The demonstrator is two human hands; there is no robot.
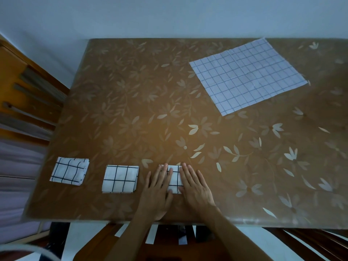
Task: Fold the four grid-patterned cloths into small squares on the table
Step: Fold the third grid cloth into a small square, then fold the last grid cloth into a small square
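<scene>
Fingers [163,174] of both your hands lie straight and flat, and they grasp nothing. Your left hand [157,191] and your right hand [195,189] press side by side on the third cloth [175,178], which sits at about 6 o'clock on the table [131,91], close to the near edge. This cloth looks already folded small, so I judge that you are flattening its last fold.

Two folded squares lie to the left of it: the nearer square [120,178] at 7 o'clock and the farther square [69,171] at 8 o'clock. The fourth cloth [246,76] is spread open at 2 o'clock, well apart from your hands.

Three of the four cloths seem finished, or almost. The next move calls for lifting both hands and reaching across to 2 o'clock. Take two corners of the open cloth there, and match its edges with care before you press the crease.
</scene>
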